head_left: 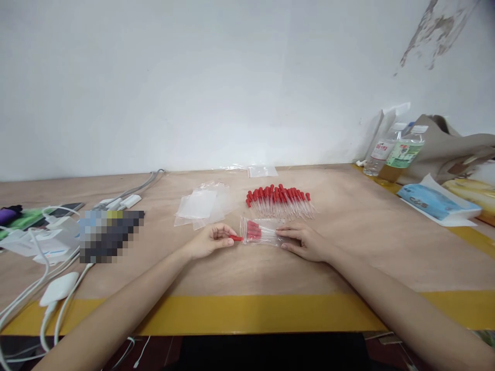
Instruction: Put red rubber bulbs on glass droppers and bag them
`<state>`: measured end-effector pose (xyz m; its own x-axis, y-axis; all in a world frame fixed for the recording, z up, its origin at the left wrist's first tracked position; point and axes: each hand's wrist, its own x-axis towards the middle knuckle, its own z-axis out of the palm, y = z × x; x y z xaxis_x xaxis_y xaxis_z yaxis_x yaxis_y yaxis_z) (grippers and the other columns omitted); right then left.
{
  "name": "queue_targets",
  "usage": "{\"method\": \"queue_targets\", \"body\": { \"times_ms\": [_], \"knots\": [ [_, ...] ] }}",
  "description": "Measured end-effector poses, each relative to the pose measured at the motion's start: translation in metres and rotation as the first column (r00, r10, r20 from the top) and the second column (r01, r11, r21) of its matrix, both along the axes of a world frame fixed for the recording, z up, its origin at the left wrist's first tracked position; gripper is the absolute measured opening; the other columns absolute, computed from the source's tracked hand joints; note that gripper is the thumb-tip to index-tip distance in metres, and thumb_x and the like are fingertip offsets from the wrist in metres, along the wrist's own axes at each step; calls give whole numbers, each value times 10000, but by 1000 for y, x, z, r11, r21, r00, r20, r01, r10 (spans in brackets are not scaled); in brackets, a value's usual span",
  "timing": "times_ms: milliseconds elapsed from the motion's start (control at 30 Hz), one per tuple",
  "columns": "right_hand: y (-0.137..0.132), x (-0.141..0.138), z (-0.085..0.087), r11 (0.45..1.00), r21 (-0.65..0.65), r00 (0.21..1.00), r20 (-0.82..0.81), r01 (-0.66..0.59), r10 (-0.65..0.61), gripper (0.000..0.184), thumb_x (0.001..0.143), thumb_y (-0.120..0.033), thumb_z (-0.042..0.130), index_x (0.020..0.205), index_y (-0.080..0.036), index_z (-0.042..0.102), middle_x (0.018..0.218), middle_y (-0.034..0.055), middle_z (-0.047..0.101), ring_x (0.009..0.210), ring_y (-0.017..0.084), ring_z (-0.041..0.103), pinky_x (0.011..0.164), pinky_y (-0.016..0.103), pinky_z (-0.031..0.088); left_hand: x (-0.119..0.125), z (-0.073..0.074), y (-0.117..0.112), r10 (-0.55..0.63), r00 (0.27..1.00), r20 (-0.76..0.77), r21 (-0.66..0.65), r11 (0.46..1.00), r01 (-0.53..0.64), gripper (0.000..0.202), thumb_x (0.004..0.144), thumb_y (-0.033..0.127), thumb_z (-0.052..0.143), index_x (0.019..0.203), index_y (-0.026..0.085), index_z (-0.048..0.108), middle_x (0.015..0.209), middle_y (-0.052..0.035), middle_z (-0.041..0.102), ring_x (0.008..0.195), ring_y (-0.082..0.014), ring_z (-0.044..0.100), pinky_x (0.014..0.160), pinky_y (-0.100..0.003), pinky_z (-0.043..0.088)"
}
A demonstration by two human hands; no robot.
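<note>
My left hand (212, 240) pinches the red bulb of a dropper (237, 238) at the left, open-looking end of a clear zip bag (266, 239). How far the dropper's tube reaches into the bag is hard to make out. Inside lie several droppers, red bulbs to the left and clear tubes to the right. The fingers and thumb of my right hand (309, 243) grip the bag's right end against the table. Just behind is a heap of red-bulbed droppers (280, 200). Flat clear zip bags (199, 205) are piled to the left of that heap.
Another clear bag (263, 171) lies by the wall. White cables and chargers (58, 288) crowd the left side, beside a blurred-out object (110, 237). On the right stand two bottles (402, 154) and a blue tissue pack (439, 201). Yellow tape (247, 314) lines the table's front edge.
</note>
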<state>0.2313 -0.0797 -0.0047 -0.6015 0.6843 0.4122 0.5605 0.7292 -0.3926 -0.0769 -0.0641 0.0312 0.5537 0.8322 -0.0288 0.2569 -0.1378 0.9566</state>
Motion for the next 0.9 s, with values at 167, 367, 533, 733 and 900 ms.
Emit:
{"method": "queue_targets", "body": {
  "times_ms": [167,367,533,733,900],
  "knots": [
    [0,0,0,1000,4,1000,3,0,0,360,813,-344,515,1150,-227,564,1114,82,583,1027,213,528,891,392,428,7,-5,3,-78,989,125,-118,989,93,266,748,352,612,895,149,523,740,-48,639,686,-139,624,643,-274,484],
    [-1,0,1,1000,-6,1000,8,13,-12,355,816,-342,511,1145,-223,569,1112,82,586,1030,212,529,898,388,423,12,-9,3,-111,978,178,-192,971,145,279,760,390,591,890,170,481,832,-53,619,777,-171,637,715,-324,490],
    [-1,0,0,1000,-12,1000,16,5,-4,373,814,-359,515,1160,-229,558,1128,82,578,1047,216,518,907,396,415,11,-9,3,-105,987,123,-22,994,109,221,778,360,572,852,163,506,781,-11,596,767,-116,582,763,-289,454],
    [-5,-3,1,997,-64,999,4,-31,32,410,810,-382,519,1187,-224,537,1169,87,553,1059,210,513,912,379,417,-2,-11,9,-100,995,-13,11,995,101,168,732,270,629,811,126,588,770,-25,635,717,-112,578,696,-240,442],
    [-4,-2,1,996,-74,999,23,-41,42,415,803,-384,526,1189,-231,536,1174,84,551,1063,214,511,914,382,412,-15,-9,12,-187,978,-88,-54,982,183,291,764,269,594,1030,155,622,1001,-78,653,906,-164,593,825,-289,432]
  ]
}}
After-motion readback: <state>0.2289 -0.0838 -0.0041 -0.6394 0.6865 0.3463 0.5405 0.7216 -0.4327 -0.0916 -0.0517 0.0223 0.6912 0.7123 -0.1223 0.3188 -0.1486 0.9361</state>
